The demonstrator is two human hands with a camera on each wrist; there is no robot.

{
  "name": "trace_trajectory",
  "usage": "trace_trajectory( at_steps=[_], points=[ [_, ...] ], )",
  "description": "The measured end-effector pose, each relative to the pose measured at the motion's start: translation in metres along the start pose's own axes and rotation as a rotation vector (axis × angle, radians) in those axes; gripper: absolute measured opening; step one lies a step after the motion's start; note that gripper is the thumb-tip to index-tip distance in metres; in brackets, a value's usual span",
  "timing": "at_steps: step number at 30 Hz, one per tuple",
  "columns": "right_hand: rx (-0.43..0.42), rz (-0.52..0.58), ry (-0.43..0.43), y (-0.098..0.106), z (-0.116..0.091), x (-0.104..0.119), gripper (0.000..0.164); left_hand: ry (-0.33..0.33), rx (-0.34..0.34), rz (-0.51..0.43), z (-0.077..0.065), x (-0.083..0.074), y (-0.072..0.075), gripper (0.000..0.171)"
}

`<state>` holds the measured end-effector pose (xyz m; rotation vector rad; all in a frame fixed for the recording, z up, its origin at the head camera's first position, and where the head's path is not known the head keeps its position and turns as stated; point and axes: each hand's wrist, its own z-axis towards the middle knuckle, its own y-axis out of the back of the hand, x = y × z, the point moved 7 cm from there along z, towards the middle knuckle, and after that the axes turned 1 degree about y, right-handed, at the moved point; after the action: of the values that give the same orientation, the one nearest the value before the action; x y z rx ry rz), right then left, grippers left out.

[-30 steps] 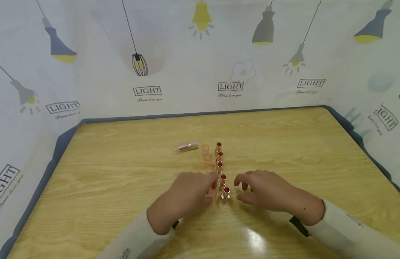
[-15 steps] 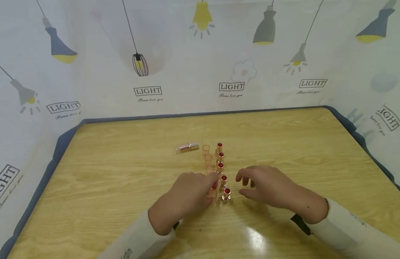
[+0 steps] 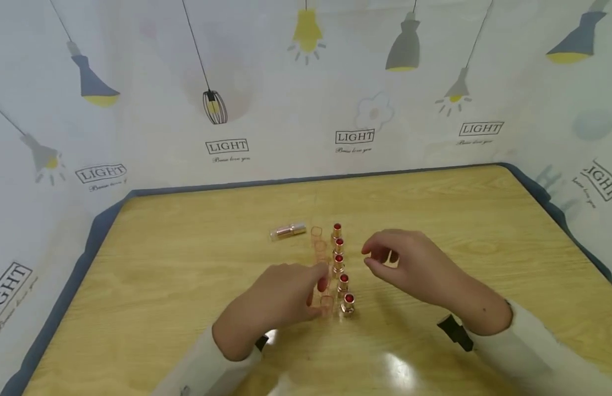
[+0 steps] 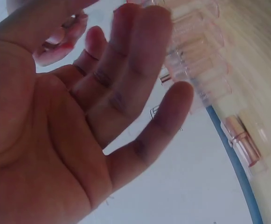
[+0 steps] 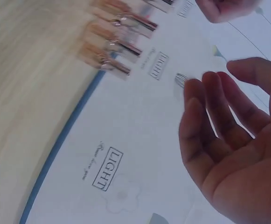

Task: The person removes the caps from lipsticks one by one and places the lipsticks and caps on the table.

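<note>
Several uncapped lipsticks [image 3: 338, 264] with red tips stand upright in a column on the table. Left of them runs a column of clear caps [image 3: 327, 302], partly hidden by my left hand [image 3: 281, 291]. That hand hovers at the caps, its fingers loosely bent; the left wrist view shows a bare palm with nothing held. My right hand [image 3: 410, 264] hangs in the air to the right of the lipsticks, fingers loosely curved and apart from them. The right wrist view also shows it holding nothing.
A capped lipstick [image 3: 288, 231] lies on its side left of the far caps. The wooden table [image 3: 187, 236] ends in a dark blue border [image 3: 246, 183] against a white curtain [image 3: 286, 99] printed with lamps.
My right hand has moved up and away from the nearest lipsticks toward the far ones. My left hand has shifted slightly, its thumb and fingers spreading a little. The lipsticks and caps stay in place.
</note>
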<state>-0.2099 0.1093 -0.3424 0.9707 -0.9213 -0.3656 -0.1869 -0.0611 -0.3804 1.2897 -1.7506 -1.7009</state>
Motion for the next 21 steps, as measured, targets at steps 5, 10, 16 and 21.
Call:
trace_trajectory(
  at_steps=[5,10,16,21],
  points=[
    [-0.119,0.119,0.059,0.003,0.012,0.013,0.009,-0.011,-0.010,-0.029,-0.001,0.005,0.003,0.034],
    [-0.144,0.188,0.072,0.002,0.017,0.017,0.010,-0.025,-0.031,-0.030,0.005,0.001,0.007,0.034],
    [-0.144,0.188,0.109,-0.003,0.016,0.015,0.016,-0.047,-0.123,-0.061,0.008,0.002,0.016,0.030],
    [-0.130,0.152,0.125,-0.008,0.016,0.014,0.024,-0.041,-0.256,-0.114,0.007,0.014,0.023,0.021]
  ],
)
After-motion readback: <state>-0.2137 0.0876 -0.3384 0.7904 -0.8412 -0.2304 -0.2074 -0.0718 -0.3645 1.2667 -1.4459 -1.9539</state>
